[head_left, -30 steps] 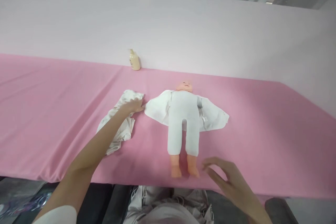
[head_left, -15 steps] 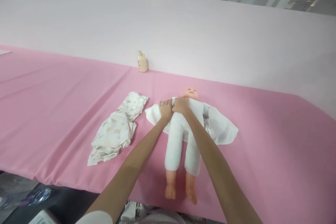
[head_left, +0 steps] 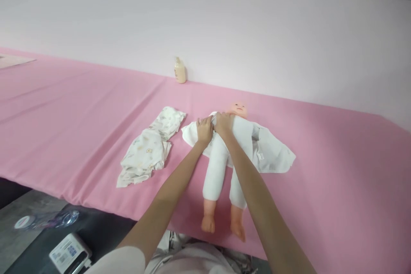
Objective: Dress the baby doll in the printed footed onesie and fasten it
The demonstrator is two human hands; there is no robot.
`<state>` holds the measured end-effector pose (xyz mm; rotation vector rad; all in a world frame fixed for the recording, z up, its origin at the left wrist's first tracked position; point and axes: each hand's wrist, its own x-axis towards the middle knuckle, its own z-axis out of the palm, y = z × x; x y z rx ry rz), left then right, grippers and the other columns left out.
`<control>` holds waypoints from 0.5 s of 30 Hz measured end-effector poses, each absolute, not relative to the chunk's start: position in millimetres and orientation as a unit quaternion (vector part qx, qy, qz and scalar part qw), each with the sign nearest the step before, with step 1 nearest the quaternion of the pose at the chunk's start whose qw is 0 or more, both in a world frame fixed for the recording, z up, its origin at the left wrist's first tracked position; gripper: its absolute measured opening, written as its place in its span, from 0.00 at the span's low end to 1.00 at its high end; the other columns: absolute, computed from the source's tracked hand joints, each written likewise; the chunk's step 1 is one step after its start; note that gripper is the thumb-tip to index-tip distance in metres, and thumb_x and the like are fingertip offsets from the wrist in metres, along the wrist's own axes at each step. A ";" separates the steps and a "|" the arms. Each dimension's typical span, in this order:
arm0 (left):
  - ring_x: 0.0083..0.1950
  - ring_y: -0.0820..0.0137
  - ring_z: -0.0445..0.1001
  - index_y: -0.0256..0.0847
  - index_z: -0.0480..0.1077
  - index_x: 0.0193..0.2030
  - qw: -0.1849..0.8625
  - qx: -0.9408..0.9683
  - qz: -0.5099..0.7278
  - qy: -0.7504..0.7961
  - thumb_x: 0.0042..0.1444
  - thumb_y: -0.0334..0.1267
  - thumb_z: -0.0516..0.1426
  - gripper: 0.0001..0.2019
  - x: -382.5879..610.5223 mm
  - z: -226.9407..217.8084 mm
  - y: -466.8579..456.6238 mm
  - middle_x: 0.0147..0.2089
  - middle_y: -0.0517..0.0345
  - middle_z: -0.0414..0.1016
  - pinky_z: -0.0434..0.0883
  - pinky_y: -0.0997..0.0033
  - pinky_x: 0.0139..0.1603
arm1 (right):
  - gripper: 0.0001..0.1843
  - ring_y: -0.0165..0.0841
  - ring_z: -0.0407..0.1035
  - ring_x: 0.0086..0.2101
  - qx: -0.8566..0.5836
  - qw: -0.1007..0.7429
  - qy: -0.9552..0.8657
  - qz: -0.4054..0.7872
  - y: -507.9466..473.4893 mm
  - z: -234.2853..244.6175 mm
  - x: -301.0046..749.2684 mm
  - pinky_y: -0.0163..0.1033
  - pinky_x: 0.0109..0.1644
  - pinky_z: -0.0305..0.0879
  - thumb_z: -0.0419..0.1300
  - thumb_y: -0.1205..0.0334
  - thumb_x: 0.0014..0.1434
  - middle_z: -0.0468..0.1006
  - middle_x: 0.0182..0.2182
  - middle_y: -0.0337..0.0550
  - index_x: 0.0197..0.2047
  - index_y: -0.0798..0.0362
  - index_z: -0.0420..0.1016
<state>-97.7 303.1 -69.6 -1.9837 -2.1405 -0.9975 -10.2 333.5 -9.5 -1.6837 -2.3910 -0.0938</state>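
Note:
A baby doll (head_left: 239, 109) with a white cloth body lies on its back, feet toward me. Beneath it a white baby shirt (head_left: 274, 154) is spread out, one side reaching to the right and the other to the left. At the doll's shoulder on the left, my left hand (head_left: 204, 131) has its fingers bent over the shirt's cloth. Right beside it, my right hand (head_left: 224, 123) is closed at the doll's upper chest, near the neck. Both hands seem to grip the shirt there; the fingertips are partly hidden.
Patterned baby clothes (head_left: 146, 150) lie left of the doll. A cream pump bottle (head_left: 180, 71) stands against the white wall (head_left: 128, 21). The pink sheet (head_left: 80, 128) covers the table. Below its front edge are a plastic bottle (head_left: 48, 220) and a white box-shaped device (head_left: 69, 253).
The view has shifted slightly, showing more of the floor side. Both hands stay at the doll's shoulder and have moved very little.

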 end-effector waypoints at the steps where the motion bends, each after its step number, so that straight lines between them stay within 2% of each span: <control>1: 0.57 0.63 0.66 0.37 0.60 0.60 0.037 -0.645 -0.317 -0.695 0.60 0.30 0.44 0.21 -97.9 -69.2 300.7 0.55 0.49 0.71 0.45 0.56 0.67 | 0.20 0.45 0.64 0.47 -0.570 0.135 -0.810 -0.026 332.4 -10.6 -6.4 0.50 0.53 0.50 0.56 0.67 0.52 0.73 0.45 0.55 0.50 0.57 0.66; 5: 0.57 0.60 0.66 0.37 0.58 0.61 0.052 -0.639 -0.314 -0.700 0.60 0.30 0.44 0.22 -99.1 -68.6 291.6 0.57 0.47 0.69 0.53 0.56 0.63 | 0.28 0.40 0.65 0.46 -0.560 0.236 -0.794 -0.018 326.7 -13.8 7.1 0.44 0.53 0.49 0.55 0.71 0.48 0.75 0.44 0.50 0.54 0.56 0.64; 10: 0.50 0.61 0.72 0.37 0.60 0.59 -0.002 -0.575 -0.317 -0.754 0.61 0.31 0.41 0.20 -113.1 -71.3 286.9 0.51 0.46 0.73 0.64 0.63 0.51 | 0.25 0.39 0.64 0.49 -0.556 0.326 -0.764 0.024 322.2 -9.9 25.3 0.41 0.57 0.48 0.51 0.71 0.48 0.74 0.47 0.50 0.52 0.57 0.68; 12: 0.47 0.62 0.73 0.37 0.62 0.56 -0.026 -0.548 -0.312 -0.776 0.61 0.31 0.41 0.20 -120.3 -72.5 287.6 0.48 0.46 0.74 0.66 0.65 0.47 | 0.25 0.38 0.63 0.50 -0.567 0.374 -0.733 0.041 321.9 -5.8 37.3 0.40 0.58 0.47 0.51 0.69 0.48 0.73 0.49 0.51 0.52 0.59 0.68; 15: 0.47 0.59 0.73 0.37 0.65 0.54 -0.035 -0.556 -0.303 -0.773 0.59 0.31 0.42 0.19 -123.9 -72.0 288.2 0.46 0.44 0.74 0.66 0.62 0.47 | 0.26 0.38 0.63 0.51 -0.587 0.419 -0.691 0.047 321.3 0.8 54.3 0.39 0.59 0.49 0.50 0.67 0.48 0.73 0.50 0.51 0.51 0.60 0.68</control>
